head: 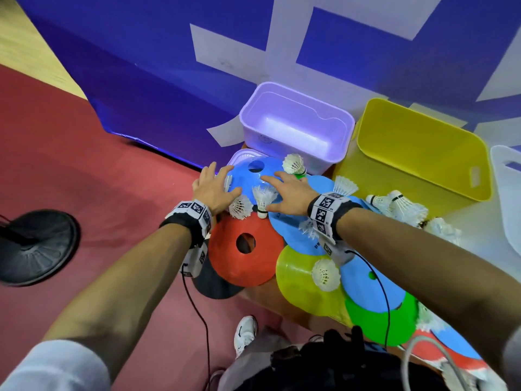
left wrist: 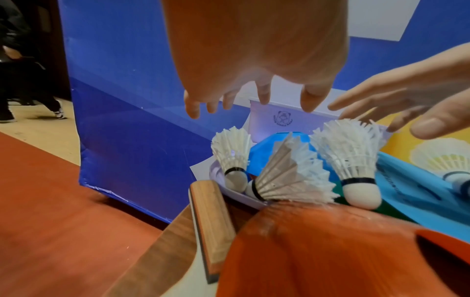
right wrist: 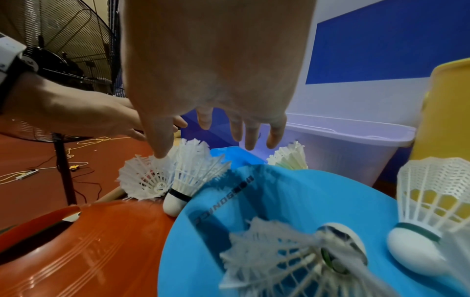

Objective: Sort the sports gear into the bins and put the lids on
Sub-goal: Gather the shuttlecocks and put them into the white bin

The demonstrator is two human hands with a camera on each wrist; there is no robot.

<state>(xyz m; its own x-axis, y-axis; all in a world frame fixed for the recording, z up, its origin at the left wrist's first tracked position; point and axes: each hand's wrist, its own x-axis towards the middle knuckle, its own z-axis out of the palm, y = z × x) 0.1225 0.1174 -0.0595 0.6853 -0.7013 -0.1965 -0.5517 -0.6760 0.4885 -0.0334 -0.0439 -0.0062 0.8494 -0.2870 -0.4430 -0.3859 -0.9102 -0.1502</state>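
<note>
Both hands reach over the far blue cone point(head: 248, 176), which lies on a lilac lid point(head: 239, 158) at the front of the empty lilac bin point(head: 296, 128); the yellow bin point(head: 420, 153) beside it is empty too. The left hand point(head: 211, 190) is spread, fingers straight, at the cone's left edge; the right hand point(head: 284, 193) is spread over its right side, thumb near an upright shuttlecock point(head: 263, 201). Neither grips anything yet, and whether the fingertips touch the cone I cannot tell. More cones, among them a red cone point(head: 245, 249), overlap across the table with shuttlecocks strewn on them. The cone is probably light, thin, flexible plastic, a bit slick: best pinched at the rim or hooked through its centre hole. The shuttlecocks are featherlight and fragile; take them by the cork, not the skirt, or they will crush or roll off.
</note>
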